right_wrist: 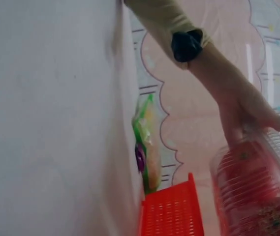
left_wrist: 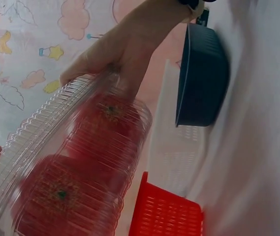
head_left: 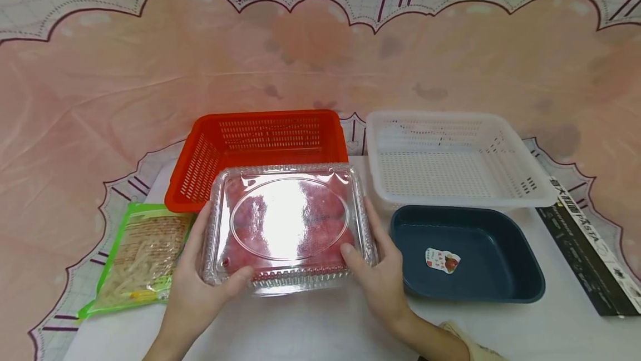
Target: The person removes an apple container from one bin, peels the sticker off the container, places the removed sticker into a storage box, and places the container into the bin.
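A clear plastic clamshell box (head_left: 220, 227) of red, round tomatoes (left_wrist: 63, 194) is held up off the table between both hands, its lid closed and tilted toward the head camera. My left hand (head_left: 192, 288) grips the box's left side, thumb along the near edge. At the right side, my right hand (head_left: 383, 280) holds it with the thumb over the front corner. Most fingers are hidden behind the box. In the head view the box overlaps the front of a red-orange basket (head_left: 195, 177).
Left of the basket lies a green-edged clear bag (head_left: 140, 255) of pale food. A white basket (head_left: 430, 174) stands at the back right, behind a dark blue basin (head_left: 476, 288) with a small fruit label (head_left: 443, 261) in it. A black-and-white PASTA box (head_left: 586, 250) lies far right.
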Demonstrator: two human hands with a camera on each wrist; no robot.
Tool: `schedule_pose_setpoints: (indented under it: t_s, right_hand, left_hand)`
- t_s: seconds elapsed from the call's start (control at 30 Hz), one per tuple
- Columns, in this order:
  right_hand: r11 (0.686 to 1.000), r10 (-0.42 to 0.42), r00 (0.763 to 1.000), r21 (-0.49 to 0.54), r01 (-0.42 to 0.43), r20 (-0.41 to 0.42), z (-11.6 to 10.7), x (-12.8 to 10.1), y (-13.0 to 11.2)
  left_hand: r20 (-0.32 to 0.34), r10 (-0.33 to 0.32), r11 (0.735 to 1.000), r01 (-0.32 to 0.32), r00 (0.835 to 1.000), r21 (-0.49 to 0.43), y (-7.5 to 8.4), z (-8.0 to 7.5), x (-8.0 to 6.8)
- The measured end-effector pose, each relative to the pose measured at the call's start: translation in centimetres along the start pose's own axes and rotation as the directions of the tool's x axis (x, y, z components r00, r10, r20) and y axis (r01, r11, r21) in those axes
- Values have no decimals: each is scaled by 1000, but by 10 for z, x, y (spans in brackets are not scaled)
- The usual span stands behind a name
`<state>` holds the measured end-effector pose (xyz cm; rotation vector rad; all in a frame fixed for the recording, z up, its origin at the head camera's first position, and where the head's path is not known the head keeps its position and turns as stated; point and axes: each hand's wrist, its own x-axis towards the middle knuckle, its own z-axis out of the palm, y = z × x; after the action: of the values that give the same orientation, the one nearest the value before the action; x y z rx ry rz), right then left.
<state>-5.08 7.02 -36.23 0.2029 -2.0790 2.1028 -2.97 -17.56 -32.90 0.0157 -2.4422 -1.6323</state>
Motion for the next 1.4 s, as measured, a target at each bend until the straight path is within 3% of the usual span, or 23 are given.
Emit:
schedule_pose_setpoints:
  t_s: [0.17, 0.33, 0.53, 0.7, 0.9, 1.17, 1.4]
  right_hand:
    - [999, 6, 999, -46, -3, 52, 0, 15, -7]
    - [999, -10, 985, -51, 19, 170, 0, 33, -16]
    - [998, -61, 955, -16, 68, 291, 1, 60, -26]
    - [993, -64, 947, -78, 93, 315, 6, 85, -30]
    - [986, -71, 924, -111, 121, 377, 15, 123, -31]
    - [959, 25, 912, -269, 95, 410, 34, 169, -9]
    - [935, 234, 883, -343, -90, 407, 46, 194, 9]
  left_hand:
    - [-4, -30, 999, 30, 1000, 15, 7, -6, 11]
    - [-1, -31, 997, 31, 1000, 65, 12, -13, 25]
    - [40, 20, 987, -26, 999, 157, 17, -23, 43]
    - [96, 12, 981, -31, 995, 189, 20, -30, 65]
    - [147, 26, 977, -57, 989, 208, 20, -39, 103]
    - [158, -14, 971, -25, 987, 238, -6, -41, 152]
    - [164, -96, 964, 51, 982, 260, -33, -36, 176]
